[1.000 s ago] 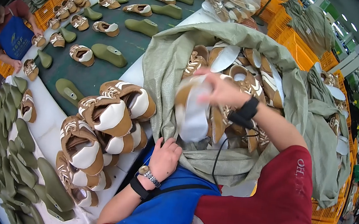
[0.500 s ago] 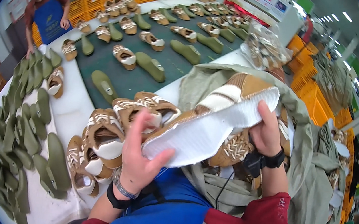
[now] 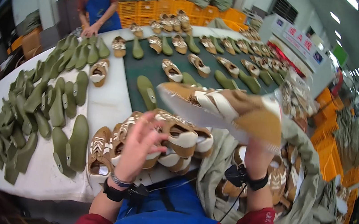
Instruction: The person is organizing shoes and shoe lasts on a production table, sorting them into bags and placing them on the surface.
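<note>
My right hand (image 3: 258, 159) grips a brown-and-white shoe upper (image 3: 229, 107) by its toe end and holds it raised over the table. Its laced side faces up, and the white bottom (image 3: 197, 116) shows along the lower edge. The fingers under the toe are partly hidden. My left hand (image 3: 142, 141) holds nothing, its fingers apart, below the upper's other end. Close behind it, a cluster of similar uppers (image 3: 180, 139) lies on the near table edge. More uppers (image 3: 277, 175) fill a grey-green cloth sack (image 3: 214, 174) by my right arm.
Several green shoe lasts (image 3: 57, 101) are heaped on the white table (image 3: 105, 98) at the left. Rows of uppers and lasts stand on the green work surface (image 3: 149, 66). A co-worker in a blue apron (image 3: 97, 12) handles lasts at the far left. Orange crates (image 3: 329, 148) line the right.
My left hand has come off the shoe upper. The upper has rolled in my right hand, from its white bottom showing to its laced side. The whole view has swung left.
</note>
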Motion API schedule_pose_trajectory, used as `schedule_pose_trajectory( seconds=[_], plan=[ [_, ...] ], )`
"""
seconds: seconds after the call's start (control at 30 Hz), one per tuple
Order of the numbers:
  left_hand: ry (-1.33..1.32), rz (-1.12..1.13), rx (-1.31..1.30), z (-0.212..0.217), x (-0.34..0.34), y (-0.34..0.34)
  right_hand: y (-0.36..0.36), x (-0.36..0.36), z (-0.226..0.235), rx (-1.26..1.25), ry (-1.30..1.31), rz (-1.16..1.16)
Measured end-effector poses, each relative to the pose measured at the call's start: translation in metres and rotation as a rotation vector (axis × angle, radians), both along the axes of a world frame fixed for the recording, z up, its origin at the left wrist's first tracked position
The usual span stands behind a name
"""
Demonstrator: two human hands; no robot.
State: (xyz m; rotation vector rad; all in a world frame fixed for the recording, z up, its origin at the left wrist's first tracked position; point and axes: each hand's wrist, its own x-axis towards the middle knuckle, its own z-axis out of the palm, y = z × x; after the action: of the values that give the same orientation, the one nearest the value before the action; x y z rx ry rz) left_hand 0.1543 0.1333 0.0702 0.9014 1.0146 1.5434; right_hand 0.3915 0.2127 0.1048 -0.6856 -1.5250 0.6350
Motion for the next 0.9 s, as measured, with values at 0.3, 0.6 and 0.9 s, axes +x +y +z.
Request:
schedule_pose_trajectory(
  seconds=[0.3,0.6,0.9],
  plan=[
    [-0.663,-0.327,0.176,0.001,0.003,0.000,-0.034,-0.059,-0.060,-0.180,0.137,0.621],
    [-0.925,-0.176,0.154,-0.017,-0.023,0.013,-0.039,-0.069,-0.045,0.561,-0.713,0.322],
    [-1.002,-0.086,0.234,-0.011,-0.027,0.006,-0.062,-0.087,-0.030,0.511,-0.762,0.314]
  ],
)
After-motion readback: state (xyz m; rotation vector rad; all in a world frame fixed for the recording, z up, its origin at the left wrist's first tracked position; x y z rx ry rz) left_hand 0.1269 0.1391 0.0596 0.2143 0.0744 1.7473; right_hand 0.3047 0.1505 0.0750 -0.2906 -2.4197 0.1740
